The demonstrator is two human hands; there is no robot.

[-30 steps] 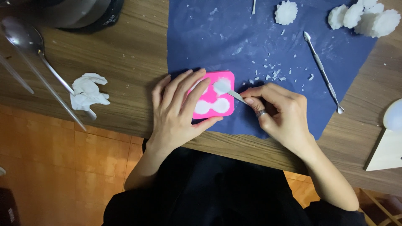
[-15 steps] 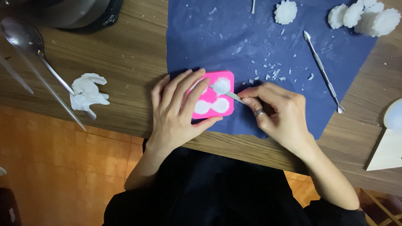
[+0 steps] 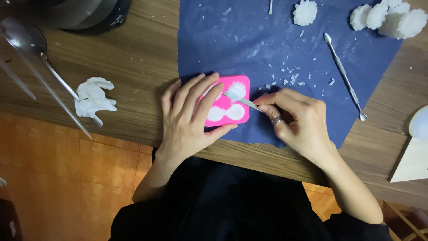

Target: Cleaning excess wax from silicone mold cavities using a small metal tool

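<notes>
The right hand (image 3: 296,118) has its grip pinched shut on a thin metal tool (image 3: 243,101), thumb and forefinger closed on the handle; a ring sits on one finger. The tool's flat tip lies on the white filling in the upper right cavity of a pink mould (image 3: 227,102). The left hand (image 3: 191,116) lies flat over the left part of the mould, fingers spread and pointing up the worktop, thumb along the mould's lower edge; it presses down rather than closing around anything, so its grip is apart. The mould rests at the lower left corner of a dark blue sheet (image 3: 267,35), and two more white-filled cavities show in its lower half, side by side and touching. White crumbs (image 3: 290,79) are scattered on the sheet just above and to the right of the mould. Further right, a second metal tool (image 3: 344,75) with two ends lies slantwise on the sheet, well apart from the hands. Near the top edge a white flower-shaped cast (image 3: 305,12) sits alone, and a cluster of casts (image 3: 388,18) lies at the upper right corner of the sheet. On the wooden worktop (image 3: 129,58) to the left lie a crumpled white tissue (image 3: 92,99) and a long spoon (image 3: 31,49), whose handle runs beside the tissue. A dark round vessel (image 3: 84,13) stands at the top left. At the right edge, a pale round thing (image 3: 420,122) is cut off by the frame.
</notes>
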